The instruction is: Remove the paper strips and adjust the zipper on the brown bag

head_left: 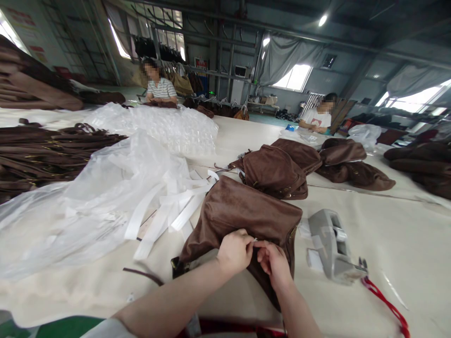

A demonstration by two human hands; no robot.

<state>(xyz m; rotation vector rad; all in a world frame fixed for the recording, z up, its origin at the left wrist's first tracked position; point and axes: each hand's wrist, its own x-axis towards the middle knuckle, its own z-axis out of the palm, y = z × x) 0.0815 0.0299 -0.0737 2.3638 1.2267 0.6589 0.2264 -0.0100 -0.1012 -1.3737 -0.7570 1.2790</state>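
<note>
A brown leather-like bag [243, 206] lies on the cream-covered table in front of me. Over its lower right part my left hand [235, 251] is closed, its fingertips pinched round a small whitish piece that is too small to name. My right hand [273, 263] meets it there, fingers curled and the index finger pointing at the same spot. Both hands rest close to the bag's zipped right edge. A thin brown strap [143, 273] lies left of my forearm.
A grey tape dispenser [333, 249] with red ribbon [385, 300] stands right. More brown bags [275, 171] lie behind. White strips [186, 206], clear plastic [116, 188] and stacked brown straps [45, 155] cover the left. Two people [161, 88] sit across the table.
</note>
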